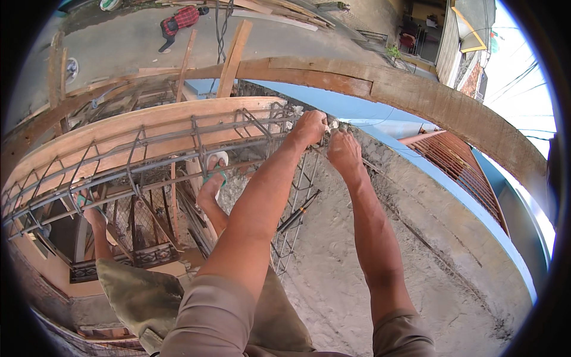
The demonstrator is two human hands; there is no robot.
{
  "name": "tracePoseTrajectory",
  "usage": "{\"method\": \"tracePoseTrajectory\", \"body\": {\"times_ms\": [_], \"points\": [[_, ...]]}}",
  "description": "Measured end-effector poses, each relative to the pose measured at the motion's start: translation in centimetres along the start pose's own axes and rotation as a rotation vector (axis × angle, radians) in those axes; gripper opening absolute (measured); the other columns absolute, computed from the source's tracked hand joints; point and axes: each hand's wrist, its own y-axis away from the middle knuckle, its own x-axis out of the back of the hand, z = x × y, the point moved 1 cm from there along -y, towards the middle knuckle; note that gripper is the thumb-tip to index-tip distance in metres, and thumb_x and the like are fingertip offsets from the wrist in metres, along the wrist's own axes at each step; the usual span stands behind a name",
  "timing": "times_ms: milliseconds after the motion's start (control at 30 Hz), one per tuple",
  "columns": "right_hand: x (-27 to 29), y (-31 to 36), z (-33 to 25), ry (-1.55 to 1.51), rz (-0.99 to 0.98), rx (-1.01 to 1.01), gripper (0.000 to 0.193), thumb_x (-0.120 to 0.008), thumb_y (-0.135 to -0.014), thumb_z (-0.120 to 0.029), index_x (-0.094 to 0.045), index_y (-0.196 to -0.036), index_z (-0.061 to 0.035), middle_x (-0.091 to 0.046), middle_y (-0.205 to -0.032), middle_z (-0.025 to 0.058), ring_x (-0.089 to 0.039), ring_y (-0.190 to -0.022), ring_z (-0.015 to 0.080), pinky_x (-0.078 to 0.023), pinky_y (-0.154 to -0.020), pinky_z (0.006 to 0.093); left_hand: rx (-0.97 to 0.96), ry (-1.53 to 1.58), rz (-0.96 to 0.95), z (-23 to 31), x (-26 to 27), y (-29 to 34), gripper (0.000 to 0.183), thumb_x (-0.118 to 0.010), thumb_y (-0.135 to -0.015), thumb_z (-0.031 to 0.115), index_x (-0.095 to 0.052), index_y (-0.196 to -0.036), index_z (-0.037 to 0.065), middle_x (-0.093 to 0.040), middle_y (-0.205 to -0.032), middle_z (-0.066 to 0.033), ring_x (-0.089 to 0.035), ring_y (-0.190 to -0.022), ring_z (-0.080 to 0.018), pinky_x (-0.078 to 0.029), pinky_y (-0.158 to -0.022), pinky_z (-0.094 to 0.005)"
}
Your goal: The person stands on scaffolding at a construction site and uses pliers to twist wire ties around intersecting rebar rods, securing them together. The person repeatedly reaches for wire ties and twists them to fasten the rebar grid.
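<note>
My left hand (312, 127) is closed, fingers curled, beside broken pale concrete at the far end of the rebar cage (140, 156). Just to its right, my right hand (344, 149) is also closed, at the top edge of the rough grey concrete wall (416, 238). Whatever the fingers hold is too small or hidden to make out. The cage is made of long steel bars with bent stirrups along a wooden form board (160, 119). Below my left forearm, a dark long-handled tool with an orange band (297, 214) rests against a narrower rebar lattice (289, 244).
My sandalled feet (213, 175) stand among the bars, with open gaps down to a lower level (131, 220). A curved timber beam (404, 92) crosses ahead. A blue ledge (440, 184) borders the right. On the road below is a person in a red checked shirt (181, 19).
</note>
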Motion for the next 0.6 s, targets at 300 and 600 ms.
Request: {"method": "tracePoseTrajectory", "body": {"times_ms": [300,600], "points": [[-3.1,-8.1,2.4,-0.191,-0.366,-0.068,0.024,-0.063,-0.078,-0.009,-0.066,-0.097,0.0039,-0.065,-0.102,0.0267,-0.062,-0.100,0.0410,-0.051,-0.084,0.0447,0.116,0.035,0.024,-0.4,0.4,-0.4,0.025,-0.060,-0.079,0.009,-0.063,-0.100,-0.005,-0.065,-0.098,-0.0291,-0.062,-0.098,-0.0422,-0.049,-0.081,-0.0450],[-11.5,-10.2,8.6,0.092,-0.476,-0.024,0.015,-0.063,-0.079,-0.007,-0.066,-0.080,0.0069,-0.067,-0.097,0.0276,-0.067,-0.095,0.0349,-0.053,-0.074,0.0403,0.123,0.022,-0.114,1.7,1.2,0.9,0.040,-0.064,-0.078,0.005,-0.053,-0.115,-0.006,-0.061,-0.111,-0.0299,-0.059,-0.109,-0.0405,-0.049,-0.088,-0.0452]]}}
